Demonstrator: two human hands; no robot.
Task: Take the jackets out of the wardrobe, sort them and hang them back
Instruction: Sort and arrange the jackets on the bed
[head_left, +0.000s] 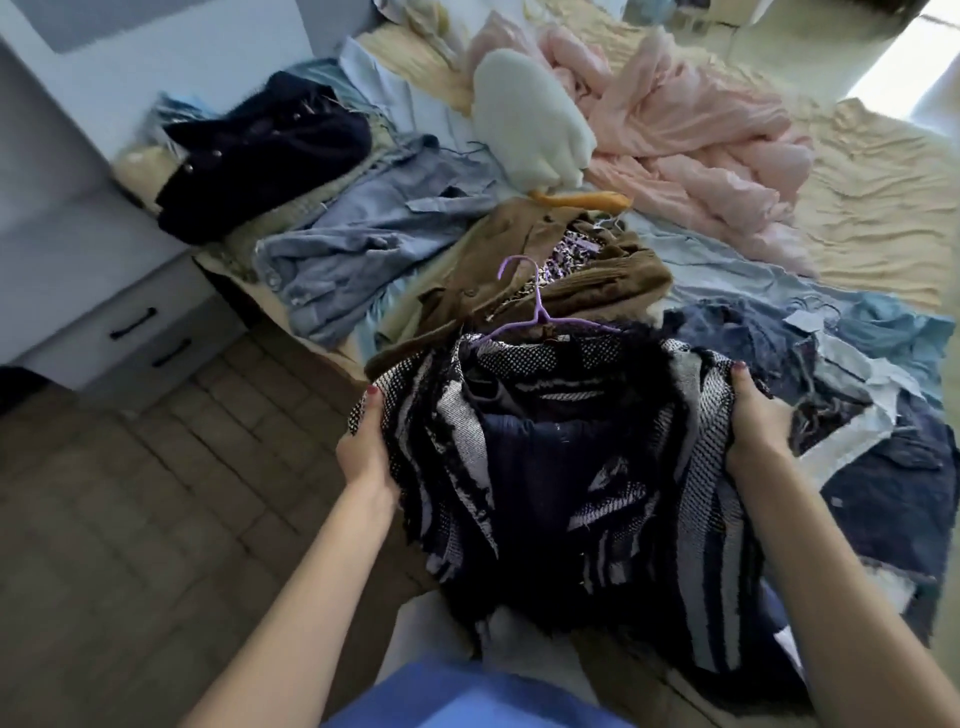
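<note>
Jacket, black-and-white woven (561, 467), lower centre of frame, on a purple hanger (535, 312) whose hook points up-frame. Left hand (366, 447) grips its left shoulder edge, fingers curled into the fabric; right hand (756, 415) grips the right shoulder edge the same way. Held over the near edge of the bed (857, 208), hem hanging toward the bottom of the frame. Weave is coarse, striped, frayed dark trim at the edges, dark lining showing in the middle.

Progress, judged: removal looks mostly done, sorting under way, re-hanging in the wardrobe not started for anything seen here. Wardrobe not in view.

Just right of it, a dark denim jacket (883, 493) with pale patches lies flat. Just above it, centre frame, a brown corduroy jacket (571, 270) with patterned lining. Left of centre, a light blue denim jacket (374, 239). Upper left, a navy knit jacket (265, 150) on a small pile. None of these shows a hanger. Top centre, a white pillow (524, 124) and a pink blanket (696, 135). Far left, a white drawer unit (104, 291).
</note>
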